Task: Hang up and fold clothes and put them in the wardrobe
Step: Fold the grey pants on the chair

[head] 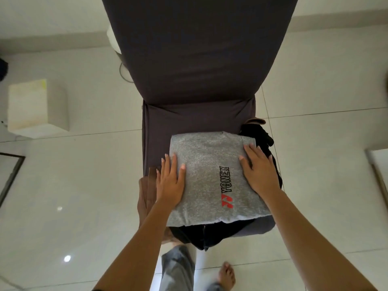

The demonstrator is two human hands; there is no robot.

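Resting on a covered chair (199, 59), folded grey shirt (210, 175), white tiled floor (315, 91)

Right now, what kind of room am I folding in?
Probably a room in a home: glossy pale floor tiles, a chair in a dark fabric cover used as a folding surface, and a folded grey Yonex shirt on it.
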